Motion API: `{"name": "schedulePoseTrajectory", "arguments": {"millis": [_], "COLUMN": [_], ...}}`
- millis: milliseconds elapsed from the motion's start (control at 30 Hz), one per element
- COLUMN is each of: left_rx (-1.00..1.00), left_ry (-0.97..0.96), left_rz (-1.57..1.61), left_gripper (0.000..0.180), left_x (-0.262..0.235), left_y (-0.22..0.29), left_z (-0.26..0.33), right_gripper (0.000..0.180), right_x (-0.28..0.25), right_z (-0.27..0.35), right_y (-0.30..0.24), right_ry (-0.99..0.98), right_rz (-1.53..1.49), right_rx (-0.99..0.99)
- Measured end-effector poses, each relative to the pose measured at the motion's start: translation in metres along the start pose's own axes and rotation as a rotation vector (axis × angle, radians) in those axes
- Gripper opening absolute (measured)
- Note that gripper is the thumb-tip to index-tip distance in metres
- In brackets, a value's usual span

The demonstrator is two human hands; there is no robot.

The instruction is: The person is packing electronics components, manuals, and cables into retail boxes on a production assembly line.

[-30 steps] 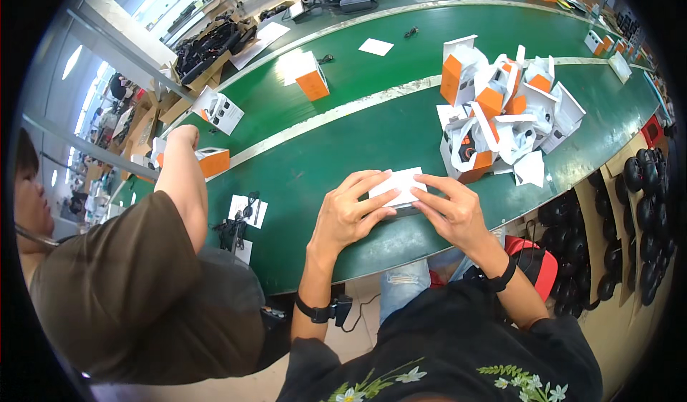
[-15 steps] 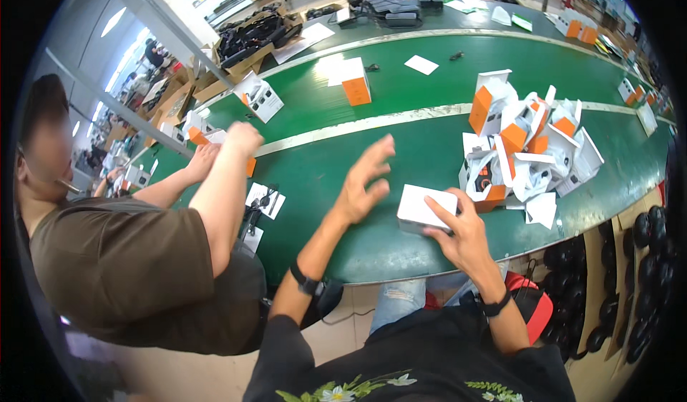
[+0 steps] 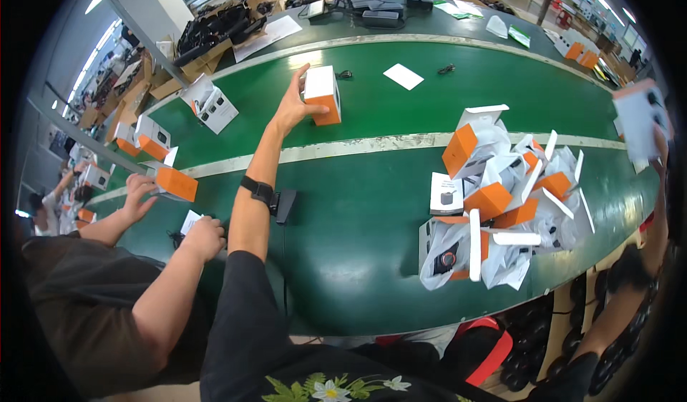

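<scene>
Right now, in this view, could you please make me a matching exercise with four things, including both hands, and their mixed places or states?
Things
1. left hand
2. right hand
3. white card
4. open boxes

Places or states
A. lies flat between two dark cables
B. crowded together with pale plastic bags
C. holds a blurred box near the picture's right edge
D. touches an upright white-and-orange box

Right pairs: 1-D; 2-C; 3-A; 4-B
</scene>
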State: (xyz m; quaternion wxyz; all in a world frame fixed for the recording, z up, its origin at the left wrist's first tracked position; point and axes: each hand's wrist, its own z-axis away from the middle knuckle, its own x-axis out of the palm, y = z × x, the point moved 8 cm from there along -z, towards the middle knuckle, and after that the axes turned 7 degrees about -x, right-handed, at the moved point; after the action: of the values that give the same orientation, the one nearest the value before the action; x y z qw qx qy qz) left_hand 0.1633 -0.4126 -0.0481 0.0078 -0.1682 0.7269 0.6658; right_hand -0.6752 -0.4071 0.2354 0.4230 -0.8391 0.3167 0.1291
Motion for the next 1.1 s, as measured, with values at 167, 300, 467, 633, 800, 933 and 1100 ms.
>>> {"name": "schedulePoseTrajectory", "arguments": {"millis": [167, 300, 467, 633, 800, 933, 1100], "left_rx": [0.13, 0.01, -0.043, -0.052, -0.05, 0.101, 0.253], "left_ry": [0.148, 0.24, 0.385, 0.322, 0.203, 0.234, 0.287], "left_rz": [-0.333, -0.319, -0.646, -0.553, -0.394, -0.308, -0.558], "left_gripper": [0.125, 0.122, 0.121, 0.128, 0.137, 0.12, 0.097], "left_x": [0.027, 0.068, 0.115, 0.101, 0.098, 0.086, 0.108], "left_y": [0.031, 0.078, 0.081, 0.08, 0.067, 0.083, 0.129], "left_z": [0.077, 0.189, 0.255, 0.255, 0.258, 0.247, 0.15], "right_gripper": [0.071, 0.065, 0.073, 0.07, 0.076, 0.077, 0.056], "right_x": [0.179, 0.271, 0.347, 0.349, 0.341, 0.243, 0.334], "right_z": [-0.136, -0.137, -0.117, -0.135, -0.111, -0.167, -0.073], "right_y": [0.197, 0.3, 0.354, 0.352, 0.373, 0.309, 0.093], "right_ry": [-0.287, -0.365, -0.437, -0.35, -0.449, -0.366, -0.505], "right_rz": [0.298, 0.539, 0.39, 0.585, 0.463, 0.736, 0.307], "right_rx": [-0.039, -0.045, 0.171, -0.191, -0.196, -0.431, -0.562]}}
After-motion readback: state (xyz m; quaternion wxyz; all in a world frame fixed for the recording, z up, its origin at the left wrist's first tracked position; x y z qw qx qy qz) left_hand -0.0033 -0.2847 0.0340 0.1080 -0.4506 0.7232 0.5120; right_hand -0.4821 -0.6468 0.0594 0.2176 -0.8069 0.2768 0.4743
